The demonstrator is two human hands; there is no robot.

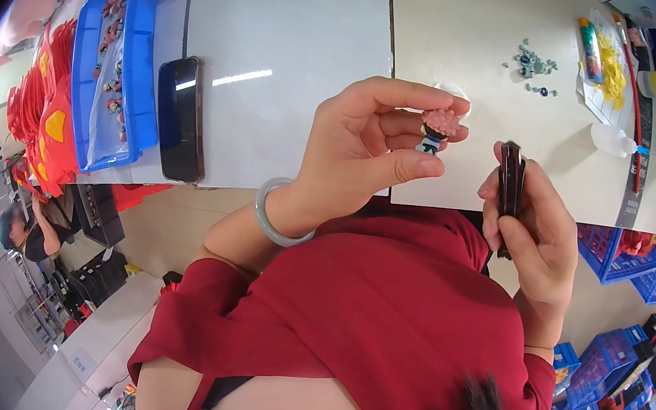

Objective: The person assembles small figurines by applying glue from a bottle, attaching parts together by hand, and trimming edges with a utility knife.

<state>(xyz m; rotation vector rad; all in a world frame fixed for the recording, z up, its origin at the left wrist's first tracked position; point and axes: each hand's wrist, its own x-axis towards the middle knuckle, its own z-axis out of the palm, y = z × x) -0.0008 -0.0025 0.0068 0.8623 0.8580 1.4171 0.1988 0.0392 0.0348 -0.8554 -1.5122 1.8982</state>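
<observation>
My left hand (372, 131), a pale bangle on its wrist, is raised over the table's near edge. Between its thumb and fingers it pinches a small figurine (439, 127) with pink bumpy hair and a bluish body, held upright. To the right, my right hand (539, 226) is closed around a dark, glossy, narrow object (509, 180) that stands roughly upright in the fingers. Its exact kind is not clear. The two hands are apart. Behind the figurine a small round white thing (450, 96) shows partly on the table.
Small grey-green pieces (536, 65) lie scattered at the far right. Beyond them are yellow bits (611, 70) on paper and two squeeze bottles (612, 140). A black phone (181, 119) and a blue tray (144, 78) of figurines sit left. Another person (31, 226) is at the far left.
</observation>
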